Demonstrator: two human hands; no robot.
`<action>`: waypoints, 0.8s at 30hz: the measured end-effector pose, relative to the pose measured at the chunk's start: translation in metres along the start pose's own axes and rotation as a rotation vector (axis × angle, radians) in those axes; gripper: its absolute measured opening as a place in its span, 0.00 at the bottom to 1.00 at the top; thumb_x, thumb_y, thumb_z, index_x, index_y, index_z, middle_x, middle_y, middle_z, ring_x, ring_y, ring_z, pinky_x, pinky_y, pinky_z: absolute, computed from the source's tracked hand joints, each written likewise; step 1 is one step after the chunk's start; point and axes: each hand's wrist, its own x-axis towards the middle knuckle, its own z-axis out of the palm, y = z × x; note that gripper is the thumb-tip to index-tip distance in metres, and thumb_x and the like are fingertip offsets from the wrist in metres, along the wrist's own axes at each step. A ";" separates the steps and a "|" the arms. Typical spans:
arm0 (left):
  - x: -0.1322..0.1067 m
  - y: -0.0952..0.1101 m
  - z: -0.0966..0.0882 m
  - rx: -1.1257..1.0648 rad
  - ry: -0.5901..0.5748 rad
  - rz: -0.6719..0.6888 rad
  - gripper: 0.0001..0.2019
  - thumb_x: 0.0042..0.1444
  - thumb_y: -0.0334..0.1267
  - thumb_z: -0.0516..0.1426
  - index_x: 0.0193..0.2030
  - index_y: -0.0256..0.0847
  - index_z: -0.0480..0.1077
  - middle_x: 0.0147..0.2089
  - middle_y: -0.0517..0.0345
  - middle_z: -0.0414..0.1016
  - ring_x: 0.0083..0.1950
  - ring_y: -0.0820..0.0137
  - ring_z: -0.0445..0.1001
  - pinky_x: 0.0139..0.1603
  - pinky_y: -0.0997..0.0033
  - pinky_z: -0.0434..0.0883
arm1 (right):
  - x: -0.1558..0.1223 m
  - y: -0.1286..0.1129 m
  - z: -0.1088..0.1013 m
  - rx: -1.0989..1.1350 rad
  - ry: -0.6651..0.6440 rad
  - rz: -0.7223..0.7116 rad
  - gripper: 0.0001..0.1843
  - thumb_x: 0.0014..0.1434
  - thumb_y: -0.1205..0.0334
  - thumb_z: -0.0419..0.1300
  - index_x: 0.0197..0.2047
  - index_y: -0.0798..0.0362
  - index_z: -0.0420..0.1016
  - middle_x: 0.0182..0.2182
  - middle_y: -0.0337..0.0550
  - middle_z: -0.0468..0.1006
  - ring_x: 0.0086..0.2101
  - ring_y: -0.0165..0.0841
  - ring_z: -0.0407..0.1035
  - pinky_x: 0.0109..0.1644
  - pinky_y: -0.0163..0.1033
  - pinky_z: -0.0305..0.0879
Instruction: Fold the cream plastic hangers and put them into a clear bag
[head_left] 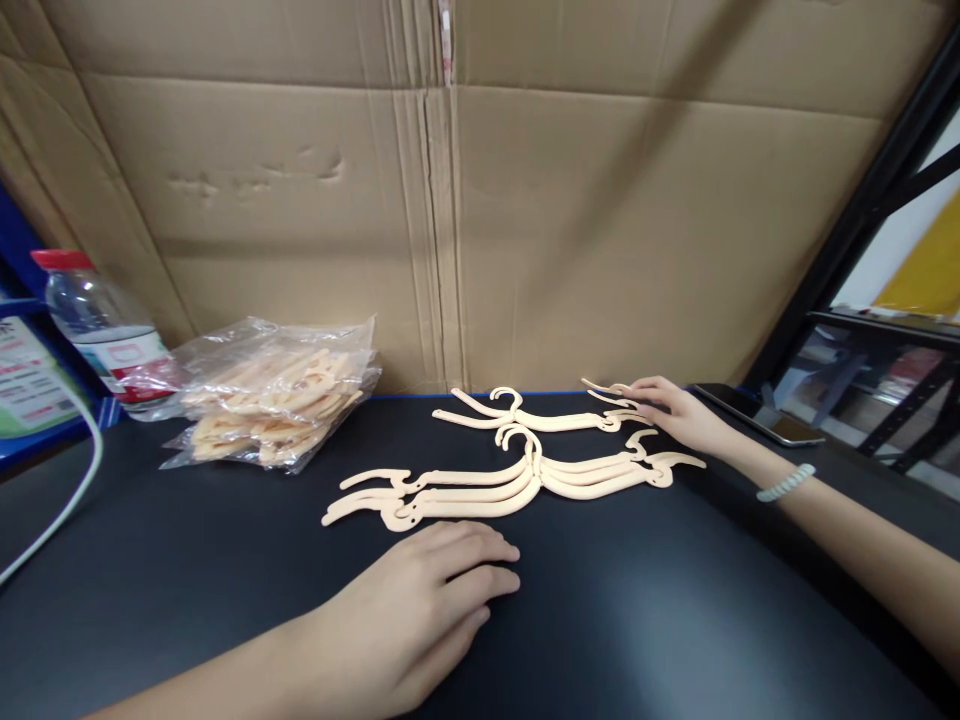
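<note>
Beige plastic folding clothes hangers lie on the black table top. The nearer hangers (480, 490) are spread out and overlap, their hooks at the middle and their hinged end pieces at both sides. Behind them lies a back folding hanger (559, 422), part of it also doubled. My right hand (671, 412) is at that back hanger's right end, fingers closed on its end piece; the fingertips are partly hidden. My left hand (450, 590) rests on the table just in front of the nearer hangers, fingers loosely stretched and apart, with nothing in it.
At the back left lie clear plastic bags (277, 395) of beige hanger parts, beside a red-capped bottle (124, 345). A white cable (94, 460) runs along the left side. A phone (754, 412) lies beyond my right wrist. Tall cardboard (637, 220) stands behind the table.
</note>
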 end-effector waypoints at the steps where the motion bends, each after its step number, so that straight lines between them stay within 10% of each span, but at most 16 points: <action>1: 0.000 0.001 -0.001 -0.029 -0.003 -0.009 0.19 0.59 0.26 0.50 0.56 0.40 0.69 0.58 0.47 0.71 0.60 0.59 0.68 0.62 0.61 0.66 | 0.001 -0.007 -0.001 0.048 0.017 0.015 0.21 0.60 0.48 0.54 0.50 0.50 0.77 0.50 0.50 0.71 0.50 0.42 0.70 0.56 0.49 0.68; 5: 0.003 0.001 0.003 -0.270 0.088 -0.135 0.17 0.60 0.29 0.52 0.55 0.42 0.69 0.56 0.48 0.73 0.59 0.60 0.69 0.61 0.61 0.65 | -0.002 -0.063 0.003 0.610 0.045 0.194 0.19 0.54 0.52 0.64 0.49 0.47 0.77 0.57 0.46 0.69 0.54 0.41 0.67 0.58 0.46 0.66; 13: 0.015 0.006 0.019 -1.300 0.388 -0.408 0.26 0.58 0.37 0.61 0.62 0.54 0.60 0.57 0.52 0.66 0.46 0.66 0.75 0.48 0.63 0.70 | -0.039 -0.192 0.036 1.517 -0.541 0.312 0.21 0.56 0.64 0.65 0.54 0.55 0.75 0.46 0.50 0.75 0.41 0.31 0.69 0.49 0.37 0.66; 24: 0.021 0.006 0.021 -1.600 0.530 -0.406 0.10 0.66 0.41 0.53 0.45 0.39 0.71 0.41 0.53 0.73 0.40 0.67 0.73 0.49 0.61 0.69 | -0.045 -0.196 0.036 1.272 -0.747 0.143 0.24 0.62 0.60 0.59 0.62 0.50 0.67 0.47 0.49 0.74 0.40 0.32 0.70 0.43 0.38 0.68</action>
